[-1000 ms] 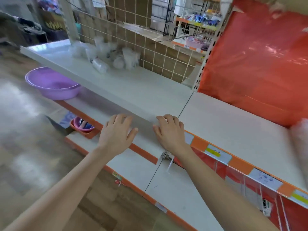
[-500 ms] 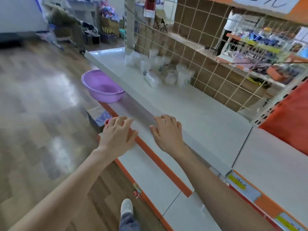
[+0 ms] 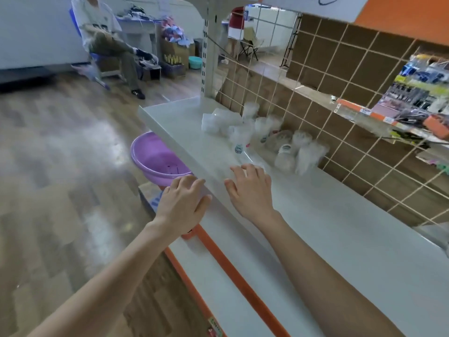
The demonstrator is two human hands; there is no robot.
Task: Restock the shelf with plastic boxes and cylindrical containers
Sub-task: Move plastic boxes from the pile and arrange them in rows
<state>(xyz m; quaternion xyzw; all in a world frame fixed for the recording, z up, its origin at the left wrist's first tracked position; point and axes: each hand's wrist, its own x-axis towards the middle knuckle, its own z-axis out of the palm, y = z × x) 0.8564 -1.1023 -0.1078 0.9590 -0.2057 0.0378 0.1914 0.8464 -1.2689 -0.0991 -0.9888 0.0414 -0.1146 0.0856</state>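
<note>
Several clear plastic cylindrical containers [image 3: 263, 139] stand and lie in a loose cluster on the white shelf [image 3: 340, 222], against the wire grid backing. My right hand [image 3: 250, 188] hovers over the shelf's front part, fingers relaxed and spread, just short of a container lying on its side [image 3: 243, 154]. My left hand [image 3: 182, 203] is at the shelf's front edge, fingers loosely extended, holding nothing. Both forearms stretch forward from the bottom of the view.
A purple basin [image 3: 155, 161] sits on the lower shelf under the left end. Orange-edged lower shelves [image 3: 230, 271] run below. A wire grid [image 3: 340, 113] backs the shelf. A seated person [image 3: 107, 42] is far off across the wooden floor.
The view and both hands have shifted left along the shelf toward the clear containers. The right hand now reaches over the shelf surface near them.
</note>
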